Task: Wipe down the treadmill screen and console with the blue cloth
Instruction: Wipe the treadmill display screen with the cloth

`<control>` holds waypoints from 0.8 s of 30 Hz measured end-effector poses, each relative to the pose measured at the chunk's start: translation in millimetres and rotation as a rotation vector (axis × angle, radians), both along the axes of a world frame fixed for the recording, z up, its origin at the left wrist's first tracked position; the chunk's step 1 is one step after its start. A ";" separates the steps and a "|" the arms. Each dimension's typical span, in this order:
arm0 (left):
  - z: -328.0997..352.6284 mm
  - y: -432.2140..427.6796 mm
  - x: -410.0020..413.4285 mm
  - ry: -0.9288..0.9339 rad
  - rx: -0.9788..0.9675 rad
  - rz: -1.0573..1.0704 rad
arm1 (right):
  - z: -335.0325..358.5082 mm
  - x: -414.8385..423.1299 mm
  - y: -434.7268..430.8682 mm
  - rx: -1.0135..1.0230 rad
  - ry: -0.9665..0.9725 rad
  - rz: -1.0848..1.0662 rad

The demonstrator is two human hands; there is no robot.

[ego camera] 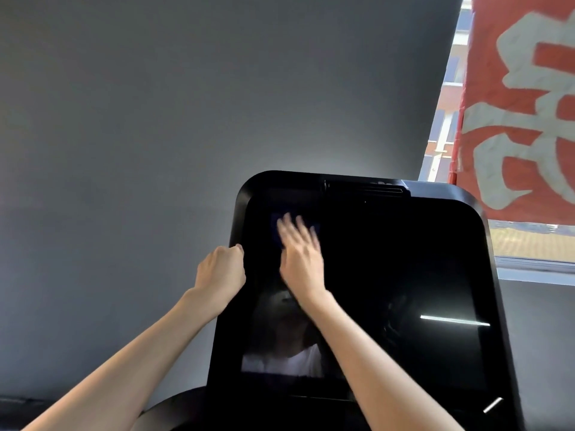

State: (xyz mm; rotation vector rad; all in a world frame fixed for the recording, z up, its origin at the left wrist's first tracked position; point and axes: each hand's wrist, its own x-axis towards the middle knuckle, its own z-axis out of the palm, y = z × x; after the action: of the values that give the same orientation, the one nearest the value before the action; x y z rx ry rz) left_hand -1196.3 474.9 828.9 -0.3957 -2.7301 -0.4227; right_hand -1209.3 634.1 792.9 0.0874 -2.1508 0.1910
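Fingers (294, 233) of the right hand (301, 262) lie spread flat, pressing the blue cloth (275, 220) against the upper-left corner of the screen (404, 275), while the left hand (221, 272) grips the left edge of the console (451, 197); the cloth, judged soft and light, is best held flat under the palm, not pinched.

Left hand (221, 272) curled tight, right hand (300, 259) flat, fingers spread, both arms outstretched

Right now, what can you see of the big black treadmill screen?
The big black glossy treadmill screen stands dark, with rounded corners and a slot along its top, mirroring a light strip. The right hand presses a dark blue cloth on its upper left; the left hand grips its left edge.
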 end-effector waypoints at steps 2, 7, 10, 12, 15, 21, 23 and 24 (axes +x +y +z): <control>0.5 0.7 -1.7 0.021 0.010 -0.003 | -34.6 19.7 -15.4 0.149 -0.059 0.130; -2.2 2.4 1.1 0.077 0.036 -0.014 | -24.8 12.1 8.3 0.316 -0.033 0.184; -4.4 4.2 1.7 0.107 0.033 -0.017 | 11.2 -10.8 21.7 0.063 0.023 0.048; -4.0 7.8 4.7 0.145 0.002 -0.005 | 15.9 -13.5 9.4 -0.077 0.032 -0.027; -0.3 16.6 12.0 0.195 -0.091 0.059 | -8.6 0.2 -8.1 0.153 0.011 0.129; 9.2 28.8 15.9 0.157 -0.149 0.145 | 7.4 4.1 55.1 0.206 0.003 0.136; 9.6 31.1 15.5 0.171 -0.162 0.152 | 18.4 4.1 68.3 -0.002 -0.002 0.037; 8.8 33.2 15.3 0.173 -0.177 0.158 | 17.7 6.0 67.6 -0.042 0.003 0.035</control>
State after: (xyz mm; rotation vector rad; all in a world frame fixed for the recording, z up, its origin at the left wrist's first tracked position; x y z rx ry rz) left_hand -1181.0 508.1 837.7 -0.2465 -2.6122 -0.1004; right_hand -1203.3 701.6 810.7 0.1007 -2.1426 0.2559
